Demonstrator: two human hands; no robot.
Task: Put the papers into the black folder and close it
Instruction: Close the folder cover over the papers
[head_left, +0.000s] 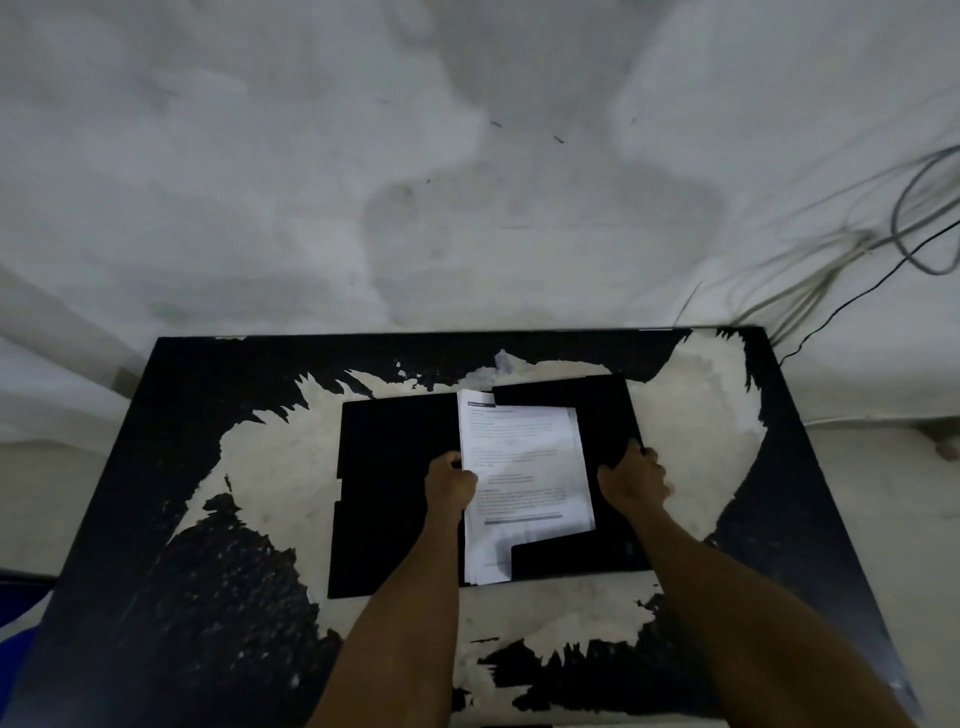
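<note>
The black folder lies open flat in the middle of the table. A stack of white printed papers sits on its right half, tucked under the black corner flaps at top and bottom right. My left hand grips the papers' left edge near the folder's spine. My right hand holds the right edge of the folder's right half.
The table is black with its coating peeled away to pale patches. A stained grey wall rises behind it. Loose cables hang at the back right. A blue object shows at the lower left edge.
</note>
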